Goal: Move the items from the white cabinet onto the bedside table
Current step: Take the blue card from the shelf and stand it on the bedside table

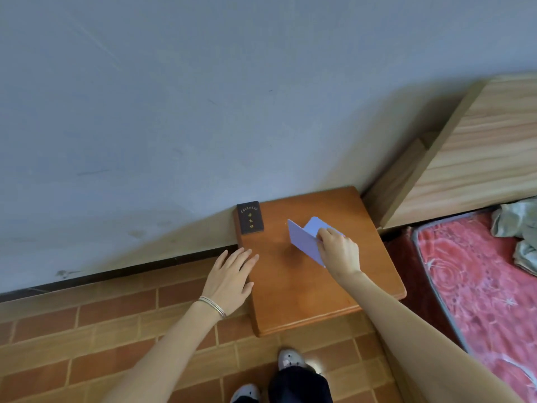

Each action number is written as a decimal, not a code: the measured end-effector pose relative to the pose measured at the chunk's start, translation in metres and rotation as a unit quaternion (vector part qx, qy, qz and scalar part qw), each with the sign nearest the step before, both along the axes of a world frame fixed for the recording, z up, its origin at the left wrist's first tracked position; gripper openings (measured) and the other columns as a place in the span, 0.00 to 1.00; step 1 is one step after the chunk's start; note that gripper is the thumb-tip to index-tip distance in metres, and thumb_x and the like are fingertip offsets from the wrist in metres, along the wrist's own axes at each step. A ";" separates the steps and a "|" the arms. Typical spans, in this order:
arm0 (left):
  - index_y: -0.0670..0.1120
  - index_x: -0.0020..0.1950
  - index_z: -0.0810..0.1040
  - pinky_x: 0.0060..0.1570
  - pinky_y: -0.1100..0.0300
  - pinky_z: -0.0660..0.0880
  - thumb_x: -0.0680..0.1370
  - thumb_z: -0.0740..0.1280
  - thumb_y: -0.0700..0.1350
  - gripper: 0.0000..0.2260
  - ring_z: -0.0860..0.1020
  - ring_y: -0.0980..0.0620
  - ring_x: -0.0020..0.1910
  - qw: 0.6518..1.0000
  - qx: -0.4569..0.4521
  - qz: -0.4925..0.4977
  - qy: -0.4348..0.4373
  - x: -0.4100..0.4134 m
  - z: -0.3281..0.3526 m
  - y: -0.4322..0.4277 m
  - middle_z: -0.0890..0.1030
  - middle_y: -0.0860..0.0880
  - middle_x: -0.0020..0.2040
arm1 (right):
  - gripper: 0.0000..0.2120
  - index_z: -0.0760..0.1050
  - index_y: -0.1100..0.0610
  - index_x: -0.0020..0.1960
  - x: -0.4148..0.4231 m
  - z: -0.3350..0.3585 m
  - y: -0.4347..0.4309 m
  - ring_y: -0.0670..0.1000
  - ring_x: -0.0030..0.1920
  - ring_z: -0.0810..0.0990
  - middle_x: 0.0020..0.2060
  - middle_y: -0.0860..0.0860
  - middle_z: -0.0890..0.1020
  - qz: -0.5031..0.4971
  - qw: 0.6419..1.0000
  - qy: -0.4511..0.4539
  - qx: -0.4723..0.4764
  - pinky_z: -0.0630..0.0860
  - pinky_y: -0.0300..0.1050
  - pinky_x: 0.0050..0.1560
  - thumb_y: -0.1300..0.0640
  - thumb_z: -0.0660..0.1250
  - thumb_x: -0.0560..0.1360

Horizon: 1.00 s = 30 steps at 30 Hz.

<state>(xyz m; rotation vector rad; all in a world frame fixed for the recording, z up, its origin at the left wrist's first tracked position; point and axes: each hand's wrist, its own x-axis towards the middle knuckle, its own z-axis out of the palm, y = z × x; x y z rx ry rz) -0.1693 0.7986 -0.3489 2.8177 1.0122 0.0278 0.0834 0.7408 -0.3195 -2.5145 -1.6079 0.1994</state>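
The brown wooden bedside table [305, 289] stands against the grey wall. A small dark booklet with gold lettering [250, 217] lies flat at its far left corner. My right hand [337, 250] pinches a pale lilac folded card [305, 238], which stands half open on the tabletop. My left hand [232, 279] rests flat with fingers apart on the table's left edge, holding nothing. The white cabinet is out of view.
A bed with a red patterned mattress [470, 286] and a light wooden headboard [476, 158] lies right of the table, with crumpled grey cloth [517, 225] on it. Brick-pattern floor [101, 330] spreads to the left. My feet [287, 362] stand just before the table.
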 end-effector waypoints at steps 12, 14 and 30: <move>0.45 0.64 0.77 0.63 0.48 0.67 0.65 0.78 0.49 0.28 0.76 0.48 0.63 0.996 -0.035 0.065 0.056 0.037 -0.043 0.020 0.78 0.46 0.62 | 0.09 0.73 0.60 0.51 -0.015 -0.033 0.078 0.50 0.43 0.77 0.43 0.51 0.78 -0.195 0.874 0.436 0.087 0.74 0.39 0.47 0.56 0.68 0.75; 0.45 0.64 0.77 0.64 0.48 0.67 0.66 0.77 0.49 0.28 0.75 0.47 0.63 0.996 -0.034 0.065 0.056 0.039 -0.052 0.024 0.78 0.46 0.63 | 0.08 0.74 0.61 0.53 -0.006 -0.040 0.082 0.47 0.49 0.76 0.49 0.52 0.79 -0.130 0.886 0.436 0.091 0.69 0.26 0.45 0.58 0.66 0.76; 0.46 0.78 0.50 0.73 0.50 0.46 0.78 0.62 0.58 0.35 0.43 0.48 0.76 0.985 -0.062 0.100 0.127 0.073 -0.147 0.078 0.46 0.49 0.78 | 0.25 0.77 0.48 0.61 0.029 -0.184 0.060 0.61 0.54 0.75 0.58 0.53 0.78 0.230 0.963 -0.029 -0.135 0.74 0.64 0.51 0.47 0.76 0.65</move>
